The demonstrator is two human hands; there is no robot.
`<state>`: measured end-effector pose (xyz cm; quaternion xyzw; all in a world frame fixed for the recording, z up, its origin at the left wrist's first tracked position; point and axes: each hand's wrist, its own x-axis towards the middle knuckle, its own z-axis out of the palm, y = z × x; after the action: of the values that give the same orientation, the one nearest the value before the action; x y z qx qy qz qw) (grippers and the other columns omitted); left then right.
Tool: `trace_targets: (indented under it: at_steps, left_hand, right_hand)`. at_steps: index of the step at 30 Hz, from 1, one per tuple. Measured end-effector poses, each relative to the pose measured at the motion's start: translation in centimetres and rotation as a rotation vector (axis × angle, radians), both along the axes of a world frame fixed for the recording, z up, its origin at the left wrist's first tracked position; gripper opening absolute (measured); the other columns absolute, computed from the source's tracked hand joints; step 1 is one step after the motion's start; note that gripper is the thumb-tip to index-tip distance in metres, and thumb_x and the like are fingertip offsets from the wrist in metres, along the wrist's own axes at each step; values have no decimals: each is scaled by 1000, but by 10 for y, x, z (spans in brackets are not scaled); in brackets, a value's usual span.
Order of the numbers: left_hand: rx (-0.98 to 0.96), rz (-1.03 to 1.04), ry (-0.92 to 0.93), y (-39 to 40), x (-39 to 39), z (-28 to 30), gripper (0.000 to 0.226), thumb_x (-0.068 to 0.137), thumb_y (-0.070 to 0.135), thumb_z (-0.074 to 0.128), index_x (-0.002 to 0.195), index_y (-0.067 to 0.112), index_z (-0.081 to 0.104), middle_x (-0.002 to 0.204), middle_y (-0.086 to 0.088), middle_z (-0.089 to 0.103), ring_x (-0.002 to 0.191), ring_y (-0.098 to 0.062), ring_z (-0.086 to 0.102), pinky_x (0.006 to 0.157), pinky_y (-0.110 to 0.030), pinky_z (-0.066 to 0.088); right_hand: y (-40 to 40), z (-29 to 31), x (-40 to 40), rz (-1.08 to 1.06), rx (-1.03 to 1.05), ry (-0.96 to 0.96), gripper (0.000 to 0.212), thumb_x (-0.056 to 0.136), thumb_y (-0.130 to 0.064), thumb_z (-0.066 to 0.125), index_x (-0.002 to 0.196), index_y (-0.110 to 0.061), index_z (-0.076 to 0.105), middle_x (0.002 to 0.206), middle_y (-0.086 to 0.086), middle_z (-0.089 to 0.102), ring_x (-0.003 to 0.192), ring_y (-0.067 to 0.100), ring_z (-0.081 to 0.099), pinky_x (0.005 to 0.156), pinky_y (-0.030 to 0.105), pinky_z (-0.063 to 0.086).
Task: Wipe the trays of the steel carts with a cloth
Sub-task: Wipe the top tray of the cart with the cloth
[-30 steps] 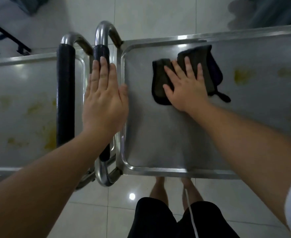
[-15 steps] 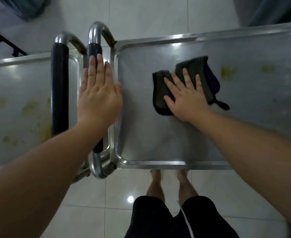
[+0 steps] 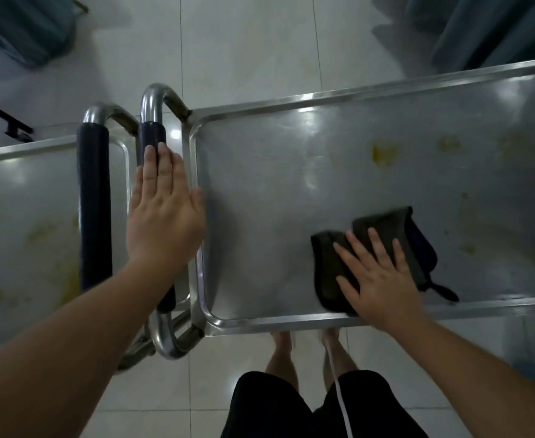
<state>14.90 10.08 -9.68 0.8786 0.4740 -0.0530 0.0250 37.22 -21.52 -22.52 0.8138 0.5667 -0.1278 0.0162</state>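
Fingers (image 3: 370, 245) of the right hand (image 3: 383, 279) spread flat on a dark cloth (image 3: 332, 263), pressing it into the near edge of the right cart's tray (image 3: 275, 197), which carries yellow stains (image 3: 383, 153). Left hand (image 3: 165, 213) lies open on the padded handle (image 3: 152, 137); a second stained tray (image 3: 22, 216) sits alongside.

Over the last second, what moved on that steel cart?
The right hand slid the dark cloth toward the tray's near rim, pressing it flat throughout. The left hand stayed flat on the padded handle. Yellow stains remain farther along.
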Motion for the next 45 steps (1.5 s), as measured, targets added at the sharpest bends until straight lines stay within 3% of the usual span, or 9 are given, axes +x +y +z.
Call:
trace_targets:
  at_steps: [4,8,15,21,26,31,39,45]
  left_hand:
    - [-3,7,15,1,0,1,69,112,50,9,168,10,0,176,-4,-16,159,-14,-24,131,-40,-8]
    - [-5,18,31,1,0,2,69,113,52,9,168,11,2,176,-4,-16,159,-14,-24,131,-40,-8]
    - [-9,52,39,0,3,3,67,113,50,13,169,13,5,176,-3,-14,159,-12,-23,130,-39,-8]
    - [6,39,73,0,4,7,64,113,39,19,168,10,3,176,-5,-14,160,-15,-21,130,-38,-8]
    - [-5,34,86,-1,5,8,64,113,40,18,168,10,3,176,-5,-14,160,-15,-21,131,-42,-5]
    - [8,22,119,-3,7,8,66,112,43,14,168,10,2,176,-6,-15,160,-16,-21,131,-43,-4]
    - [18,13,99,-1,2,5,69,110,46,10,168,9,3,176,-7,-11,161,-16,-19,132,-46,0]
    - [28,24,100,0,-1,3,69,111,49,11,168,12,3,177,-4,-11,161,-14,-18,131,-44,-2]
  right_hand:
    - [70,0,53,-55,1,-23,67,101,-61,33,164,-38,28,172,-7,25,162,26,8,128,60,5]
    - [155,1,110,-102,-28,15,70,100,-67,20,165,-40,16,174,-10,14,162,25,-1,127,56,-8]
    - [232,8,178,-58,-54,35,75,97,-71,13,165,-40,10,175,-9,5,161,25,-8,126,56,-9]
    - [177,20,150,-71,-83,90,76,98,-69,14,167,-38,10,176,-9,2,161,25,-9,127,57,-9]
    - [22,20,87,-16,-62,65,69,102,-60,28,166,-32,26,175,-5,15,162,28,1,128,60,3]
    - [-97,12,57,27,-119,10,67,106,-61,23,167,-33,19,175,-4,14,162,32,7,127,61,5]
    - [-20,6,99,-8,-62,-7,68,101,-59,35,165,-38,24,174,-7,18,162,26,5,128,60,6]
    - [103,11,170,-118,-73,40,70,100,-65,23,165,-41,13,175,-10,11,162,24,-3,127,55,-6]
